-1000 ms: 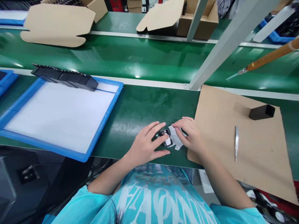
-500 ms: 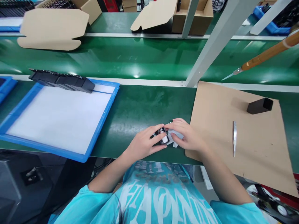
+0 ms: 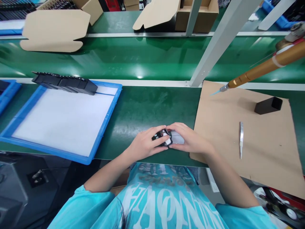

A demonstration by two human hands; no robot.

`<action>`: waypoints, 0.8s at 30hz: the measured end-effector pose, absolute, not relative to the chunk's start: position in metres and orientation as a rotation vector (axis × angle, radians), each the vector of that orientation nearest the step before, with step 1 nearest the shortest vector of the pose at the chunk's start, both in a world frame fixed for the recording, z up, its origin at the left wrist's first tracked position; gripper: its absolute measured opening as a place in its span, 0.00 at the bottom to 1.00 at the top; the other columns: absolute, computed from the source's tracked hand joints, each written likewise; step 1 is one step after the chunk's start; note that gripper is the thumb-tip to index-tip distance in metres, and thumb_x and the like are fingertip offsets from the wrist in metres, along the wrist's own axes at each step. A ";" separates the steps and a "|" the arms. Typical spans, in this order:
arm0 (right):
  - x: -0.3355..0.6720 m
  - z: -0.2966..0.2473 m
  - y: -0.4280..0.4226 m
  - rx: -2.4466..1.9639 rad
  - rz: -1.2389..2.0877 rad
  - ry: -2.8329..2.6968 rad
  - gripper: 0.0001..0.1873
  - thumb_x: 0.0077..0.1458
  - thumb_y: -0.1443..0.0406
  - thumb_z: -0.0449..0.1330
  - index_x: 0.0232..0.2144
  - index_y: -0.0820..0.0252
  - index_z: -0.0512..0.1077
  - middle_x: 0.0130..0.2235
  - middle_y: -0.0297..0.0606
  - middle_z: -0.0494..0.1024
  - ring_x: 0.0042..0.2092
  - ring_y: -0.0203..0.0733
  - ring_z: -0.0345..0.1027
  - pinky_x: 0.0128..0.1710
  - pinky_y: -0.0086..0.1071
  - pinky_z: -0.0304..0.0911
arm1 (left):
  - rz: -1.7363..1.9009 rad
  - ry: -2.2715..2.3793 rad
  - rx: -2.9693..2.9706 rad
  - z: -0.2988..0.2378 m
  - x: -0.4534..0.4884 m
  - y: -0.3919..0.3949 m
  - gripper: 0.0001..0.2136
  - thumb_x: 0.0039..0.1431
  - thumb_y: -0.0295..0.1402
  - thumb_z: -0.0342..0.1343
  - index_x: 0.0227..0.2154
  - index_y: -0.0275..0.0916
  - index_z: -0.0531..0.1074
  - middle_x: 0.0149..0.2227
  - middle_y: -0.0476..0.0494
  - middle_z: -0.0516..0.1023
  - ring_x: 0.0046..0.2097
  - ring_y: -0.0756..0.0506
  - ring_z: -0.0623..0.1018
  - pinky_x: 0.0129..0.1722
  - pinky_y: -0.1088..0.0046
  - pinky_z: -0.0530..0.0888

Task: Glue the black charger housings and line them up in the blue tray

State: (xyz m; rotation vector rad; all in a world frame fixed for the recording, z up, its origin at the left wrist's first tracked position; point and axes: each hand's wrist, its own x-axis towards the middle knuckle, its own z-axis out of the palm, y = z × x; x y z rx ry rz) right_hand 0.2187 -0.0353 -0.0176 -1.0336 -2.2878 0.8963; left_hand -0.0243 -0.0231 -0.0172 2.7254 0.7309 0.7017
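My left hand (image 3: pixel 144 143) is closed round a small black device (image 3: pixel 156 135) with a white block in its open face. Its fingers reach along the device's upper and lower edges, and one finger lies across the white part. Over a smooth pale grey piece (image 3: pixel 176 137), pressed against the device's right end, my right hand (image 3: pixel 190 139) is curled with thumb and fingers. Both hands are together just above the green bench, near its front edge. The fingers partly hide the device and the pale piece.
To the left, a blue-rimmed tray (image 3: pixel 105 125) carries a row of black housings (image 3: pixel 64 83). A cardboard sheet (image 3: pixel 219 127) on the right bears tweezers (image 3: pixel 241 140) and a black hollow block (image 3: pixel 268 105). An orange-handled driver (image 3: pixel 257 71) hangs above. A slanted white post (image 3: pixel 221 44) stands behind.
My right fingers have closed in on the pale piece, and it sits more squarely against the device. White scraps beside it no longer show. The driver appears lower and farther left.
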 end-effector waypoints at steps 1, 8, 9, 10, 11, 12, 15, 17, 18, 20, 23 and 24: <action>0.218 -0.018 -0.035 -1.034 0.889 -2.282 0.29 0.55 0.55 0.62 0.57 0.53 0.62 0.51 0.44 0.76 0.54 0.48 0.70 0.54 0.48 0.66 | 0.703 0.724 2.726 -0.017 -0.024 -0.023 0.14 0.62 0.39 0.58 0.49 0.43 0.72 0.57 0.34 0.71 0.53 0.40 0.76 0.46 0.64 0.78; 0.219 -0.020 -0.035 -1.040 0.893 -2.307 0.28 0.56 0.55 0.61 0.56 0.54 0.62 0.52 0.42 0.76 0.54 0.46 0.70 0.56 0.47 0.64 | 0.806 0.678 2.666 -0.013 -0.023 -0.020 0.12 0.58 0.39 0.62 0.44 0.44 0.74 0.60 0.34 0.68 0.56 0.38 0.73 0.49 0.59 0.76; 0.219 -0.020 -0.035 -1.038 0.898 -2.317 0.28 0.56 0.55 0.60 0.57 0.54 0.61 0.53 0.42 0.75 0.54 0.46 0.69 0.56 0.47 0.63 | 0.856 0.686 2.671 -0.012 -0.023 -0.019 0.12 0.57 0.40 0.63 0.42 0.43 0.74 0.59 0.34 0.68 0.56 0.38 0.73 0.49 0.58 0.76; 0.219 -0.020 -0.035 -1.034 0.902 -2.324 0.29 0.56 0.55 0.60 0.57 0.54 0.60 0.54 0.43 0.75 0.54 0.46 0.69 0.57 0.47 0.63 | 0.893 0.692 2.690 -0.011 -0.022 -0.018 0.13 0.56 0.41 0.64 0.41 0.42 0.75 0.59 0.33 0.69 0.56 0.37 0.73 0.49 0.57 0.76; 0.219 -0.020 -0.034 -1.033 0.906 -2.327 0.28 0.57 0.54 0.60 0.57 0.54 0.60 0.54 0.43 0.75 0.54 0.46 0.69 0.57 0.47 0.62 | 0.906 0.691 2.724 -0.010 -0.021 -0.017 0.13 0.55 0.41 0.64 0.39 0.41 0.74 0.58 0.32 0.70 0.55 0.37 0.73 0.49 0.57 0.76; 0.219 -0.020 -0.034 -1.034 0.909 -2.326 0.28 0.57 0.54 0.60 0.57 0.55 0.61 0.53 0.43 0.75 0.54 0.46 0.70 0.57 0.47 0.62 | 0.891 0.685 2.771 -0.009 -0.020 -0.016 0.13 0.56 0.42 0.63 0.38 0.40 0.74 0.57 0.31 0.71 0.54 0.36 0.74 0.48 0.57 0.76; 0.218 -0.019 -0.034 -1.048 0.922 -2.315 0.25 0.56 0.55 0.60 0.53 0.55 0.63 0.52 0.43 0.76 0.53 0.47 0.70 0.56 0.47 0.62 | 0.766 0.652 2.900 -0.004 -0.016 -0.013 0.12 0.58 0.43 0.61 0.37 0.39 0.74 0.56 0.33 0.73 0.53 0.36 0.75 0.47 0.58 0.77; 0.218 -0.019 -0.035 -1.050 0.932 -2.309 0.25 0.56 0.55 0.60 0.54 0.55 0.63 0.52 0.43 0.76 0.53 0.47 0.70 0.56 0.47 0.63 | 0.776 0.644 2.904 -0.002 -0.015 -0.011 0.12 0.59 0.43 0.60 0.37 0.40 0.73 0.55 0.34 0.74 0.53 0.37 0.75 0.47 0.58 0.77; 0.218 -0.019 -0.035 -1.046 0.933 -2.307 0.26 0.56 0.55 0.60 0.55 0.54 0.62 0.53 0.43 0.75 0.53 0.47 0.70 0.56 0.48 0.62 | 0.817 0.645 2.884 -0.001 -0.015 -0.011 0.12 0.59 0.43 0.60 0.37 0.40 0.73 0.55 0.34 0.74 0.53 0.37 0.75 0.47 0.58 0.77; 0.218 -0.019 -0.035 -1.038 0.933 -2.304 0.26 0.57 0.55 0.60 0.56 0.54 0.61 0.53 0.43 0.75 0.52 0.47 0.70 0.56 0.48 0.62 | 0.904 0.635 2.835 -0.001 -0.016 -0.010 0.11 0.58 0.42 0.61 0.37 0.40 0.73 0.53 0.35 0.75 0.52 0.38 0.75 0.48 0.59 0.77; 0.217 -0.018 -0.035 -1.036 0.935 -2.306 0.24 0.57 0.56 0.59 0.54 0.54 0.63 0.49 0.42 0.76 0.50 0.46 0.71 0.56 0.48 0.62 | 0.937 0.581 2.815 -0.005 -0.017 -0.010 0.11 0.57 0.39 0.63 0.39 0.39 0.74 0.50 0.35 0.77 0.50 0.38 0.77 0.46 0.60 0.78; 0.217 -0.018 -0.035 -1.036 0.933 -2.306 0.23 0.58 0.56 0.59 0.53 0.54 0.63 0.48 0.41 0.77 0.49 0.45 0.71 0.56 0.48 0.62 | 0.932 0.566 2.813 -0.006 -0.017 -0.010 0.12 0.57 0.39 0.63 0.41 0.39 0.74 0.50 0.35 0.78 0.50 0.38 0.77 0.45 0.60 0.78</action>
